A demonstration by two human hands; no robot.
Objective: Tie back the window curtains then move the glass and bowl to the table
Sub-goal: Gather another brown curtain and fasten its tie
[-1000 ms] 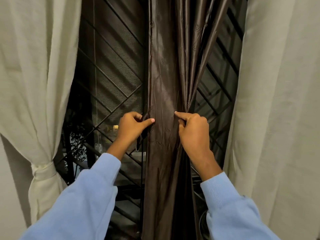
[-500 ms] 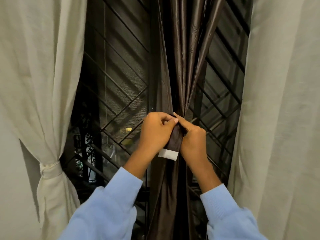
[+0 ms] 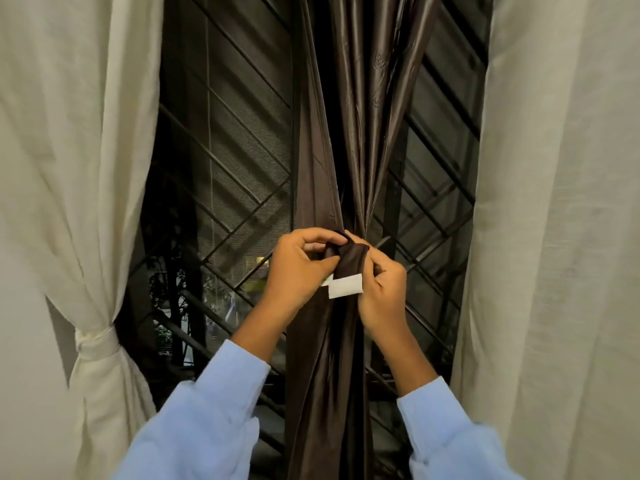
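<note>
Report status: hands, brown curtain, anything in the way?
Hands: left hand and right hand pinch the tie strap. The brown curtain is gathered, strap's white end free. The left cream curtain is tied, the right cream curtain hangs loose. Nothing blocking.

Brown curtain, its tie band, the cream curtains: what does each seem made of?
Brown curtain: likely satin-type synthetic, glossy; bright streaks along its folds.
Tie band, pinched by left hand and right hand: same shiny cloth, white matte tab at its end, perhaps hook-and-loop.
Cream curtains: matte woven cloth, maybe linen or cotton; no shine.
</note>
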